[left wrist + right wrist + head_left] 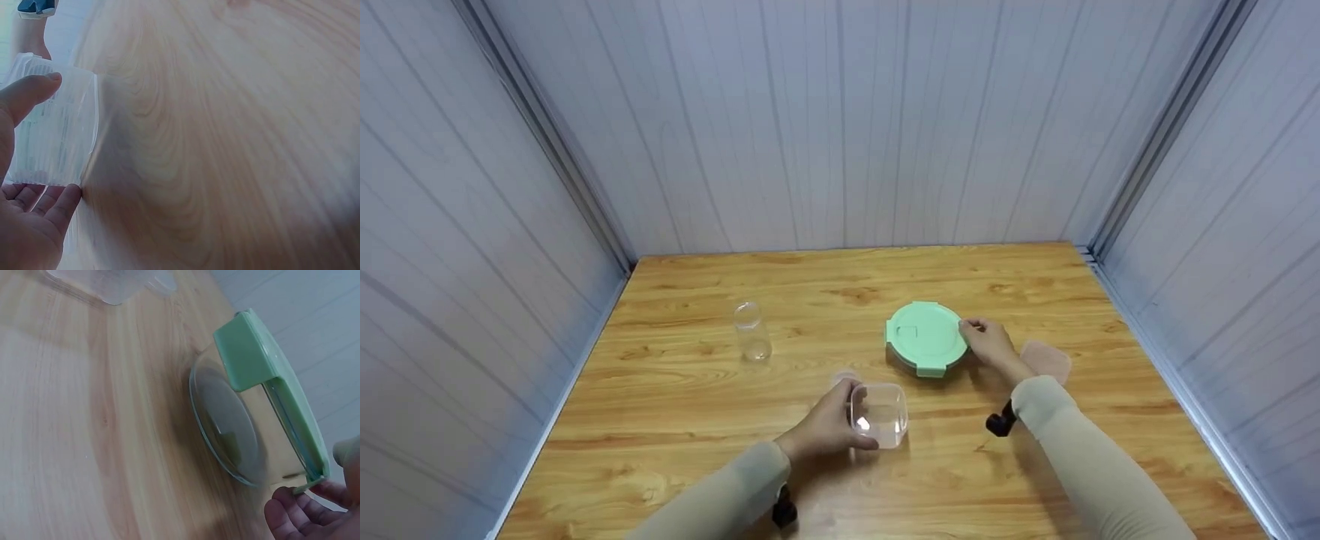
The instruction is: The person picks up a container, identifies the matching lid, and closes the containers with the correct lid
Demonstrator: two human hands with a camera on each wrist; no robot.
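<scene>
My left hand (829, 424) grips a clear square plastic container (889, 409) by its side, close over the front middle of the table. In the left wrist view the thumb lies along one wall of the container (62, 129) and the fingers are at the opposite wall. Farther right stands a round glass food container (228, 422) with a green clip-on lid (926, 334). My right hand (990, 345) pinches the clip on the lid's right edge; in the right wrist view the fingertips are under that flap. Another green clip (244, 354) lies down against the glass.
A clear glass cylinder (752, 334) stands at the left of the wooden table (675, 420). A pale pink, rounded square piece (1048, 361) lies beside my right wrist. Behind my left hand shows a small clear round thing (846, 376). Panel walls (840, 127) enclose the back and sides.
</scene>
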